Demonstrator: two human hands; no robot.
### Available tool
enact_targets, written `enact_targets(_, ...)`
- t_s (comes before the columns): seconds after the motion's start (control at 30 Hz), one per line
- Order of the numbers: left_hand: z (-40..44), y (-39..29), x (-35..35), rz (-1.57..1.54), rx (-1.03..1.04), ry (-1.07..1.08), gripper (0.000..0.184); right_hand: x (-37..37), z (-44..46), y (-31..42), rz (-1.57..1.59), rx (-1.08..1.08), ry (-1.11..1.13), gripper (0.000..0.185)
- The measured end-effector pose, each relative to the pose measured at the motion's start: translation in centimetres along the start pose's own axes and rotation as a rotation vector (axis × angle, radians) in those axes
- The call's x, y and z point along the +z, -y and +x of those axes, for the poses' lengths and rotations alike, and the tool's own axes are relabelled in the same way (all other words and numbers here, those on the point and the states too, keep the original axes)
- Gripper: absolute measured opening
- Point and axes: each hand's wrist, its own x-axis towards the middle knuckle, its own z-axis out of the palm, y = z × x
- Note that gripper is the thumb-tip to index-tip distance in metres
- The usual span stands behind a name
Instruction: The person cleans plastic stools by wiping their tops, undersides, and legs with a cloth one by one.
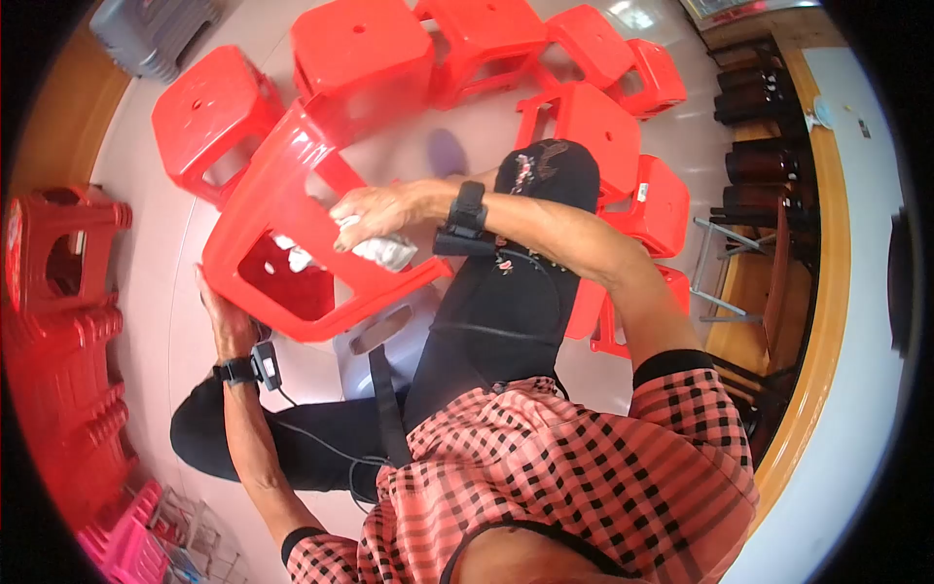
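A red plastic stool [302, 175] is tilted on its side in front of me, its open underside facing my lap. My left hand [226, 319] supports its lower left edge, with the fingers partly hidden behind it. My right hand [377, 212] is closed around a crumpled white cloth [387, 250] and presses it against the stool's leg frame. Part of the white cloth also shows through the opening in the stool's side.
Several red stools [362, 49] stand in an arc ahead and to my right. More red stools [68, 243] are stacked at the left, near a pink plastic item [136, 540]. A grey stool [151, 34] is at the far left. A folding metal frame [715, 273] stands at the right.
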Motion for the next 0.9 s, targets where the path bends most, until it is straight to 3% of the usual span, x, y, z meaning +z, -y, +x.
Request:
enact_targets(0.03,0.2,-0.2,-0.2,-0.085,-0.105,-0.024,0.064,-0.1,0.0,-0.4,-0.062,0.005,-0.014,0.035)
enact_targets(0.17,0.5,-0.2,-0.1,0.102,-0.032,0.034,0.075,-0.1,-0.5,0.1,-0.004,0.248,0.051,0.036)
enact_targets(0.2,0.0,-0.3,1.1,0.183,0.006,0.060,0.074,0.0,-0.2,-0.5,-0.117,0.176,0.017,0.033)
enact_targets(0.23,-0.3,-0.4,1.7,0.264,0.043,0.084,0.073,0.3,-0.1,-1.0,-0.046,0.202,0.005,0.031)
enact_targets(0.27,-0.2,-0.3,1.6,0.156,0.018,0.087,0.060,0.6,-0.2,-1.1,0.024,0.229,-0.008,0.030)
enact_targets(0.37,-0.6,-0.2,1.9,0.331,0.059,0.026,0.057,1.4,0.3,-1.7,0.230,0.222,-0.075,0.025)
enact_targets(0.4,-1.0,-0.1,2.7,0.350,0.063,-0.084,0.055,1.8,0.5,-2.2,0.303,0.207,-0.101,0.023)
enact_targets(0.5,-1.6,-0.4,2.6,0.309,-0.106,-0.080,0.061,1.7,2.2,-6.7,0.364,0.269,-0.049,0.025)
enact_targets(0.63,-1.8,-0.3,3.0,0.517,-0.086,-0.189,0.064,2.6,3.6,-10.9,0.742,0.262,-0.020,0.034)
enact_targets(0.67,-2.3,-0.4,4.3,0.519,0.004,-0.206,0.054,2.4,3.8,-11.1,0.740,0.267,-0.004,0.034)
enact_targets(0.77,-1.1,0.8,1.3,0.722,0.123,-0.174,0.056,0.8,4.3,-11.3,0.720,0.234,0.008,0.035)
enact_targets(0.83,-0.6,1.2,1.0,0.764,0.085,-0.146,0.060,-0.9,3.6,-10.1,0.691,0.158,-0.020,0.036)
enact_targets(0.9,-0.7,1.7,1.6,0.868,0.077,-0.127,0.060,-2.2,3.3,-9.7,0.525,0.219,-0.141,0.032)
